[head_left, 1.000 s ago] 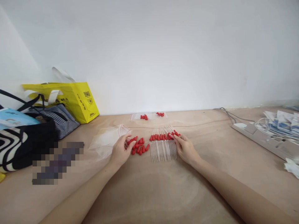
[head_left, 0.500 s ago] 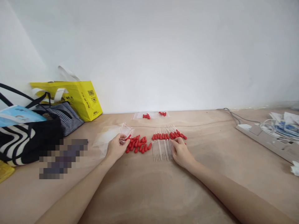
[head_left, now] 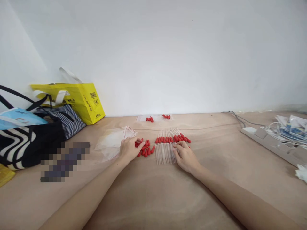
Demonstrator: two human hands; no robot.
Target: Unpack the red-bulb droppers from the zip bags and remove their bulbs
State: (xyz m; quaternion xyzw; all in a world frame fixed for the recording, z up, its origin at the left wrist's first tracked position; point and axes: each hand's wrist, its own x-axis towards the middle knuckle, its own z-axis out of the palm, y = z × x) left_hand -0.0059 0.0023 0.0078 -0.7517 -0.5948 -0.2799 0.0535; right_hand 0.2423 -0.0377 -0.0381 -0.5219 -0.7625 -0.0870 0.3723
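Note:
Loose red rubber bulbs (head_left: pixel 145 151) lie in a pile left of centre. My left hand (head_left: pixel 130 149) is over the left part of this pile, thumb and fingers curled around red bulbs there. Right of the pile is a row of clear dropper tubes (head_left: pixel 164 154) without bulbs, side by side. Just beyond them, droppers fitted with red bulbs (head_left: pixel 165 140) lie with their thin tips pointing away. My right hand (head_left: pixel 187 156) rests at the right end of the bare tubes, fingers bent and pinched at a tube; its palm side is hidden.
Clear zip bags (head_left: pixel 110 140) lie left of the bulb pile. Another bag (head_left: pixel 157 118) with red-bulbed droppers lies by the wall. A yellow bag (head_left: pixel 91 105), a striped pouch (head_left: pixel 69 119) and a black tote (head_left: pixel 45 140) stand left. A power strip (head_left: pixel 268 143) with cables is at right.
My left hand has moved right, farther over the bulb pile, covering more of it. My right hand has shifted slightly left at the tubes, its fingers bending differently.

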